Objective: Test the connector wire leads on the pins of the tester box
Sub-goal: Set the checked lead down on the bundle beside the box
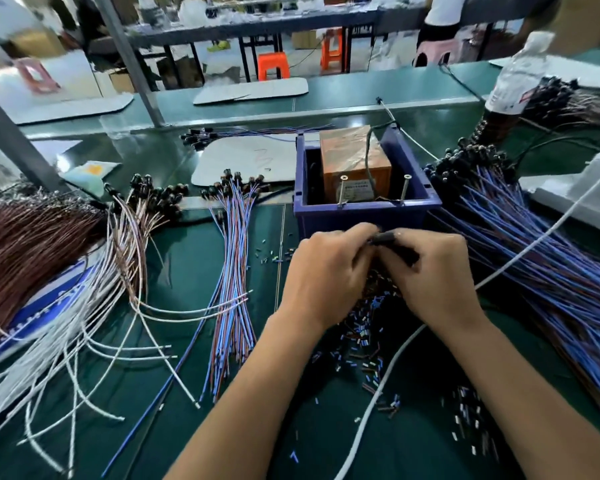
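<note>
— Two hands: position?
— Left hand (329,271) and right hand (430,275) meet before the tester box (364,206), fingers curled, pinching a black connector (383,238).
— Leads?
— Hidden beneath both palms.

A clear plastic bottle (518,72) stands at the far right of my green bench (201,427). Flat grey cardboard sheets (250,91) lie along the far side of the bench. Beyond it I see two orange stools (273,65) on the floor, and a pink stool (37,75) to the left.
</note>
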`<move>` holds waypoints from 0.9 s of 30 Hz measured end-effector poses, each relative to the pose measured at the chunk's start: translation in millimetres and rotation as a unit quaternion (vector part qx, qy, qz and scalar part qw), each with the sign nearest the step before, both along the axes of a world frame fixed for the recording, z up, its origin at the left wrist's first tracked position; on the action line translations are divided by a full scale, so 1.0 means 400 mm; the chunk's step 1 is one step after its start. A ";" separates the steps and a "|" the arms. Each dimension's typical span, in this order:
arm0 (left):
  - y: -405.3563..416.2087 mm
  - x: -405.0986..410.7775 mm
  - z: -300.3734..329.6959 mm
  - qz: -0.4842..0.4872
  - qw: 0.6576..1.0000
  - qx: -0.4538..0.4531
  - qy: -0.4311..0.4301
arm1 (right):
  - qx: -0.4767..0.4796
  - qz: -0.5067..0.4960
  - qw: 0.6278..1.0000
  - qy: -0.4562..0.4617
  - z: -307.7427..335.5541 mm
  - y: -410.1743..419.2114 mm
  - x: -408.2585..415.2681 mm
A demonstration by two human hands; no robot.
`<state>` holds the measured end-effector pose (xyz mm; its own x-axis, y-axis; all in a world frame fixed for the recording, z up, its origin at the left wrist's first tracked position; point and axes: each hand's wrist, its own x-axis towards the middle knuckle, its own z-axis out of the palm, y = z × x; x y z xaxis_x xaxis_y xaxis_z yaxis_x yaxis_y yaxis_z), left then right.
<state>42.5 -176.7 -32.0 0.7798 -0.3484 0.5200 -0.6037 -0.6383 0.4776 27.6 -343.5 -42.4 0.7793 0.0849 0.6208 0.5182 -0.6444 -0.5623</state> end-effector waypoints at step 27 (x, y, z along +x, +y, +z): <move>0.039 0.012 -0.034 -0.028 0.970 -0.219 0.106 | 0.178 0.059 0.976 0.109 0.002 -0.023 0.002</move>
